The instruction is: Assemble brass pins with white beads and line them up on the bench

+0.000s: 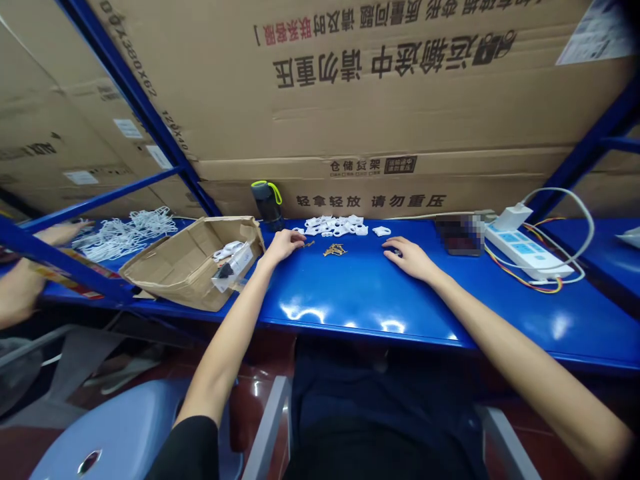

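My left hand (286, 245) rests on the blue tabletop (340, 287), its fingers loosely bent and touching down beside a few brass-coloured screws (309, 244). A small pile of similar screws (335, 250) lies just to its right. Behind them is a heap of white plastic pieces with holes (335, 227), and a single white piece (381, 231) sits apart on the right. My right hand (411, 259) lies on the table with thumb and fingers apart. Something small and greyish (397, 252) shows under its fingers, too small to name.
An open cardboard box (175, 267) with wrapped items stands left, near a dark bottle (267, 203). Beyond the blue post are white cords (130, 233) and another person's arm (25, 287). At right lie a dark phone-like device (457, 237) and a power strip (530, 253) with cables.
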{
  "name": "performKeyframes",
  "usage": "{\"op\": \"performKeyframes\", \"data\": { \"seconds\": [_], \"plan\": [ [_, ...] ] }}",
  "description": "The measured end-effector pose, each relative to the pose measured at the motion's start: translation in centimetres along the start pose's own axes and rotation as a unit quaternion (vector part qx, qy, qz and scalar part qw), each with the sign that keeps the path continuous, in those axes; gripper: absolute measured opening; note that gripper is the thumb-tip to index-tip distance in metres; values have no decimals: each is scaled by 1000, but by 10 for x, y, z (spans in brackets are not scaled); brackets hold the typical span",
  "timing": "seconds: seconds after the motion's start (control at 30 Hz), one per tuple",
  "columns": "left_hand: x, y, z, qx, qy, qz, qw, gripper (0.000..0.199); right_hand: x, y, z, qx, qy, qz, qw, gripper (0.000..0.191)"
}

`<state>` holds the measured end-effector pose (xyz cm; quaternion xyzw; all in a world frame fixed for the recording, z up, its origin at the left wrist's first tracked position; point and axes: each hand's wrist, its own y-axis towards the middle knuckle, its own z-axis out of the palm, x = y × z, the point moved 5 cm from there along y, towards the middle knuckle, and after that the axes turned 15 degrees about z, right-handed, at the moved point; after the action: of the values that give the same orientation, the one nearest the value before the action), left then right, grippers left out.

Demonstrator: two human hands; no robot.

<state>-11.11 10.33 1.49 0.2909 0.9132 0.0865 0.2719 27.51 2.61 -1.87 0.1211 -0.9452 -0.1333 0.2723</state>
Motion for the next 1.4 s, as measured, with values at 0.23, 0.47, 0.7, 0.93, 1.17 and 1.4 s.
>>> {"op": "performKeyframes", "data": {
  "seconds": [0.23, 0.47, 0.7, 0.93, 1.17, 1.4],
  "plan": [
    [-7, -10, 1, -77, 32, 12, 996, 31, 1, -1, -1, -4, 1, -6, 1000, 32],
    [-18, -16, 7, -34, 140, 35, 989, 29, 1, -1, -1, -2, 1, -2, 1000, 32],
    [-38, -12, 24, 55, 320, -37, 945, 35, 2, -1, -1, 0, 4, -5, 1000, 33],
    [-40, -6, 27, 143, 364, -25, 920, 39, -2, 0, 2, 4, -3, -3, 1000, 33],
    [-49, -15, 29, 137, 356, -26, 924, 40, -1, -1, 1, 5, -8, -1, 1000, 35],
    [-59, -20, 30, 85, 341, -86, 932, 39, 0, -2, 0, 1, -3, 2, 1000, 35]
  ]
}}
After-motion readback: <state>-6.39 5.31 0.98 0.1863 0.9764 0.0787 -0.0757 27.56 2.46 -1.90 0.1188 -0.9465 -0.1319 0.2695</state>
